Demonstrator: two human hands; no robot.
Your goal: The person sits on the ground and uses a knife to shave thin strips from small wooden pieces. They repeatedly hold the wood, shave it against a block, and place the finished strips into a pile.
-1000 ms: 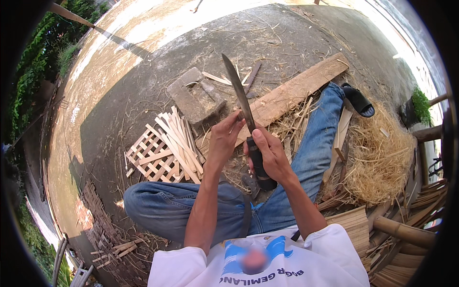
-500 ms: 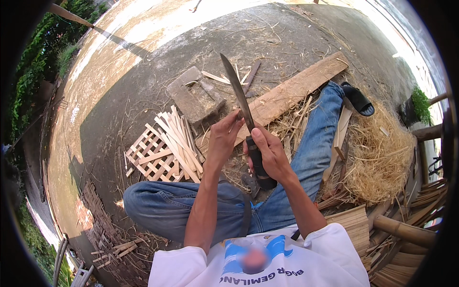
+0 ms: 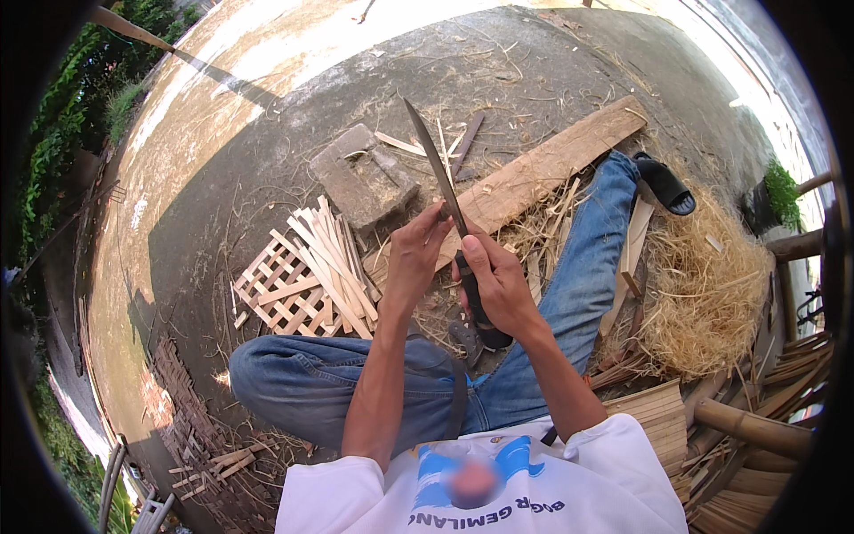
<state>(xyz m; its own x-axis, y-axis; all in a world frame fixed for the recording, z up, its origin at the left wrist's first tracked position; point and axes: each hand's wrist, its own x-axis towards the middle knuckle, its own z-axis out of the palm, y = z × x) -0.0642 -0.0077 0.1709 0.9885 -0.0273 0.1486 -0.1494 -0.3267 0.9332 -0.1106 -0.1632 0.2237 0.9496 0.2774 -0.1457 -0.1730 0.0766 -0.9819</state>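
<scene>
A large knife (image 3: 434,153) with a long dark blade and black handle points up and away from me, its tip leaning left. My right hand (image 3: 496,283) is closed round the handle, with the thumb lying along its upper end near the blade. Just left of the blade's base, my left hand (image 3: 418,255) has its fingertips pinched together at the blade. A small dark bit shows at those fingertips, too small to name. Below and left of that hand lies a woven lattice of pale strips (image 3: 271,283), with a bundle of loose strips (image 3: 334,258) across it.
Beyond my hands a long wooden plank (image 3: 551,169) lies slantwise on the ground, beside a concrete block (image 3: 360,178). A heap of fine shavings (image 3: 703,285) is at the right, near bamboo poles (image 3: 747,427). My jeans-clad legs flank the work area; a black sandal (image 3: 667,184) is on one foot.
The knife has turned slightly in my right hand, so the blade looks narrower and its tip has shifted a little left. My left hand has hardly moved.
</scene>
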